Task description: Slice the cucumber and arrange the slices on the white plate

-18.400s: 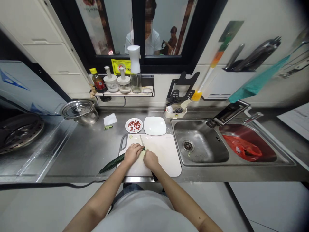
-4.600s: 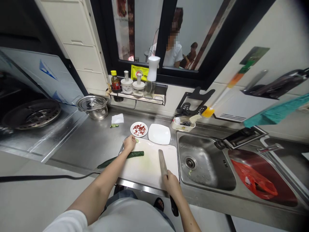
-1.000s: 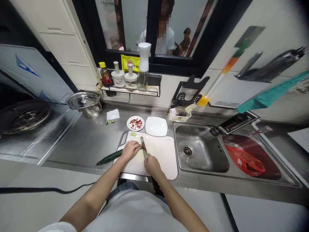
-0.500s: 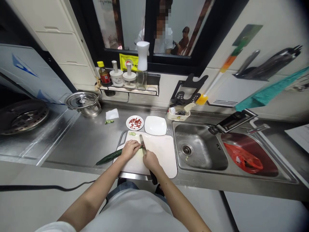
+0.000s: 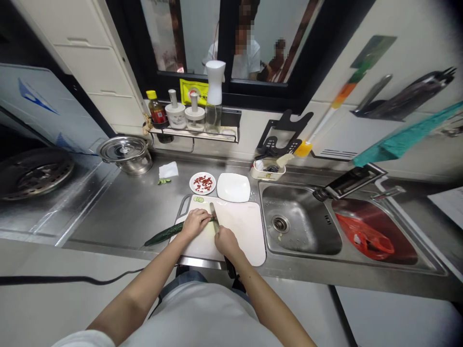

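A dark green cucumber [image 5: 163, 236] lies slantwise over the left edge of the white cutting board [image 5: 246, 231]. My left hand [image 5: 196, 222] is closed over its right end, fingers pressed together near the blade. My right hand [image 5: 226, 241] grips a knife [image 5: 213, 210] with a black handle; the blade points away from me and stands at the cucumber's end, beside my left fingertips. Whether the edge is in the flesh I cannot tell. A few pale cucumber slices [image 5: 198, 199] lie at the board's far left corner.
Behind the board stand a round plate of chopped red pieces [image 5: 202, 183] and a white square plate [image 5: 233, 187]. To the right is a steel sink [image 5: 302, 246], with a red bag [image 5: 365, 238] in its second basin. A lidded pot [image 5: 125, 154] stands back left, near a condiment shelf [image 5: 195, 135].
Almost nothing differs. Both hands, the knife and the cucumber keep nearly the same places on the board, and the whole view has shifted very slightly.
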The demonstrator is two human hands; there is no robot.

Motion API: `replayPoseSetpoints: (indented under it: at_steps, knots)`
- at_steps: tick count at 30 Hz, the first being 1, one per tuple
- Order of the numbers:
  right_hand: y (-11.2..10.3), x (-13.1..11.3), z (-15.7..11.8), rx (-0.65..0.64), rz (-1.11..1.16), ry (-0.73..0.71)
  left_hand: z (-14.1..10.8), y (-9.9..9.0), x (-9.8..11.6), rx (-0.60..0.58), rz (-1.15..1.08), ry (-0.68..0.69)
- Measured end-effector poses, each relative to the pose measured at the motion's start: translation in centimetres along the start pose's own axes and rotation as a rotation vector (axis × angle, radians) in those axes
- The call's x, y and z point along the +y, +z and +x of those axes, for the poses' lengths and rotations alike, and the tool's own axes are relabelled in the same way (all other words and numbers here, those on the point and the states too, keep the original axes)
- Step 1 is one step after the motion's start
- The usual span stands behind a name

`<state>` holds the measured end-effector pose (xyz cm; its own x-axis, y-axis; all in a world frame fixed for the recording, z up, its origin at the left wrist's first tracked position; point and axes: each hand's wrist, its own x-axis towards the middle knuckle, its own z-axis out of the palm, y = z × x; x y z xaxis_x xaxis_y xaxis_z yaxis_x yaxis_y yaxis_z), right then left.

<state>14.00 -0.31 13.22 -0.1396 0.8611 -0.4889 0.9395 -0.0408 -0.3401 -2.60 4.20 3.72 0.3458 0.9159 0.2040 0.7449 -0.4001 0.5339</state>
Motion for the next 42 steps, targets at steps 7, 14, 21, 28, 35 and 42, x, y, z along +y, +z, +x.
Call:
replayPoseSetpoints:
  at_steps: [7, 14, 21, 28, 35, 42]
  knots:
    - [0.2, -0.3, 1.5, 0.028, 0.017, -0.019, 0.0, -0.1, 0.1, -0.007, 0.003, -0.003]
    - [0.2, -0.6, 1.7, 0.040, 0.015, -0.014, 0.0, -0.4, 0.4, -0.019, 0.005, -0.007]
    - [0.3, -0.1, 0.5, -0.006, -0.012, -0.005, 0.0, -0.2, 0.2, -0.022, -0.011, -0.013]
    - [0.7, -0.4, 2.0, 0.030, -0.002, -0.020, 0.0, -0.3, 0.2, -0.016, -0.009, -0.015]
    - [1.3, -0.7, 3.0, 0.056, -0.007, -0.029, 0.0, -0.2, 0.3, -0.019, 0.010, -0.015]
    - [1.7, -0.2, 2.4, 0.045, -0.003, -0.017, 0.0, -0.3, 0.2, -0.027, -0.005, -0.018]
